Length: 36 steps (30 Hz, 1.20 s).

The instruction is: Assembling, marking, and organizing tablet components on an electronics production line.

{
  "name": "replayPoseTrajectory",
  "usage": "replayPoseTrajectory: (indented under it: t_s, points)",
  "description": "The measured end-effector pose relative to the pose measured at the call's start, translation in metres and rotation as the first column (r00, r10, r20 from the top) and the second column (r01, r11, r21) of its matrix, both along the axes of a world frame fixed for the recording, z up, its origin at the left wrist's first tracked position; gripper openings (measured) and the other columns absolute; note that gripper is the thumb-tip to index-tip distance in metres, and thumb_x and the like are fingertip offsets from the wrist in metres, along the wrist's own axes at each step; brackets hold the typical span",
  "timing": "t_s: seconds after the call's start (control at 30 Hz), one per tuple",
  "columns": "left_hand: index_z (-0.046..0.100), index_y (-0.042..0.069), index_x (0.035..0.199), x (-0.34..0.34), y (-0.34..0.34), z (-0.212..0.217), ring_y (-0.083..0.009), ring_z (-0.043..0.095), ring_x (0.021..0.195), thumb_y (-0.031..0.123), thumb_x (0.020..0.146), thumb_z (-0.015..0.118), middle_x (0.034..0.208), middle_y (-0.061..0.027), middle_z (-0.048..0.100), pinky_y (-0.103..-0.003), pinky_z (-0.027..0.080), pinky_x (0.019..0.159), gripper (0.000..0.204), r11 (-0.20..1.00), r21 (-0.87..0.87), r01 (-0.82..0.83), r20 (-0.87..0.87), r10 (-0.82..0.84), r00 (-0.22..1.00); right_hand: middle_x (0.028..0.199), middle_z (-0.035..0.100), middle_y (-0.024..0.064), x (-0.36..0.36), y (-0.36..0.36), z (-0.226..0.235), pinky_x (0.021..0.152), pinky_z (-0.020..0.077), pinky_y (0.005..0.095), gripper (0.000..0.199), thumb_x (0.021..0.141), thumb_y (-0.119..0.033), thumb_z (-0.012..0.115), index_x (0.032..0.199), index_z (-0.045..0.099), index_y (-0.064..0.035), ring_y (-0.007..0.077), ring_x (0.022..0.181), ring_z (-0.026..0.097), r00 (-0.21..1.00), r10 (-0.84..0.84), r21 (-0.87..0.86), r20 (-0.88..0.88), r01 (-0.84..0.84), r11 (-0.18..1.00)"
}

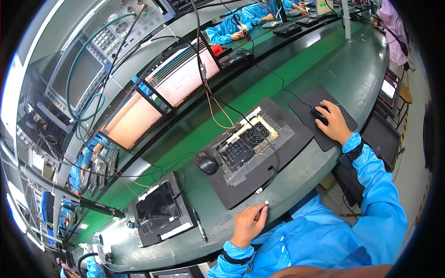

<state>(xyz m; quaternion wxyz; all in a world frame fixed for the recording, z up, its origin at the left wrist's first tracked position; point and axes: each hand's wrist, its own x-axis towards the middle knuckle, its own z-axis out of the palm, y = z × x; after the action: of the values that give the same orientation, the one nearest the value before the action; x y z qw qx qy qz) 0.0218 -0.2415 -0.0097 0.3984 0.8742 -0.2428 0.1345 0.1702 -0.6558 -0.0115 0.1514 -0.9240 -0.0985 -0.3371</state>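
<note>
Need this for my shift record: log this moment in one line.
left hand: near bench edge, tiny white item at fingertips, grip unclear | right hand: on black mouse | black board: bears taped fixture

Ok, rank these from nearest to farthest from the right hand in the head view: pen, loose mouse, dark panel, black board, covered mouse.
From the right hand:
1. Covered mouse: under its fingers.
2. Black board: to its left.
3. Loose mouse: at the board's left edge.
4. Pen: farther left, near the bench's front.
5. Dark panel: left of the pen.
</note>
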Motion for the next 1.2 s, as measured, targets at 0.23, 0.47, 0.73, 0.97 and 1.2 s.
replayPoseTrajectory:
  t_s: [0.23,0.47,0.73,0.97,1.2]
  points:
    - [0.075,0.006,0.095,0.004,0.005,-0.015,-0.0149,0.048,0.051,0.008,0.087,0.077,0.061,-0.0042,0.052,-0.031,0.037,0.048,0.009,0.953,-0.227,-0.2,-0.198,0.156,0.968,0.135,0.055,0.0185,0.004,0.004,0.005,0.107,0.0432,0.0466,0.042,0.085,-0.015,0.073,0.125,0.065,-0.0044,0.0383,0.128,0.052,1.0,-0.014,0.014,-0.021,0.014,1.0]
    - [0.075,0.006,0.095,0.004,0.007,-0.012,-0.0162,0.05,0.052,0.007,0.086,0.077,0.062,-0.0045,0.054,-0.032,0.039,0.048,0.009,0.957,-0.216,-0.192,-0.175,0.155,0.972,0.136,0.054,0.0189,0.008,0.007,0.002,0.104,0.047,0.0435,0.039,0.088,-0.009,0.068,0.127,0.064,-0.0052,0.038,0.126,0.055,0.998,0.023,0.086,-0.056,-0.018,0.996]
    - [0.075,0.006,0.097,0.001,0.005,-0.008,-0.0181,0.055,0.054,0.009,0.087,0.076,0.066,-0.0067,0.061,-0.032,0.043,0.05,0.01,0.974,-0.158,-0.165,-0.158,0.14,0.978,0.137,0.054,0.019,-0.006,-0.003,-0.004,0.104,0.0478,0.0432,0.039,0.09,-0.011,0.068,0.128,0.064,-0.0071,0.0387,0.126,0.055,0.996,-0.033,0.07,-0.081,0.039,0.997]
    - [0.073,-0.002,0.1,-0.001,0.01,-0.009,-0.0033,0.046,0.061,0.009,0.096,0.069,0.072,0.0023,0.06,-0.022,0.035,0.054,0.011,0.958,-0.156,-0.239,-0.237,0.199,0.951,0.112,0.062,0.0158,-0.007,-0.027,0.01,0.09,0.0512,0.0371,0.023,0.09,-0.013,0.069,0.11,0.066,-0.002,0.0313,0.104,0.064,0.909,-0.214,0.36,0.357,0.077,0.93]
    - [0.072,-0.003,0.101,0.006,0.006,-0.013,-0.0038,0.038,0.056,0.005,0.095,0.068,0.074,-0.0006,0.061,-0.023,0.026,0.049,0.011,0.97,-0.134,-0.201,-0.238,0.165,0.957,0.116,0.068,0.0194,-0.172,-0.192,-0.026,0.094,0.053,0.046,0.056,0.093,-0.052,0.061,0.112,0.068,0.0004,0.0371,0.109,0.067,0.325,-0.775,-0.31,-0.541,0.78,0.544]
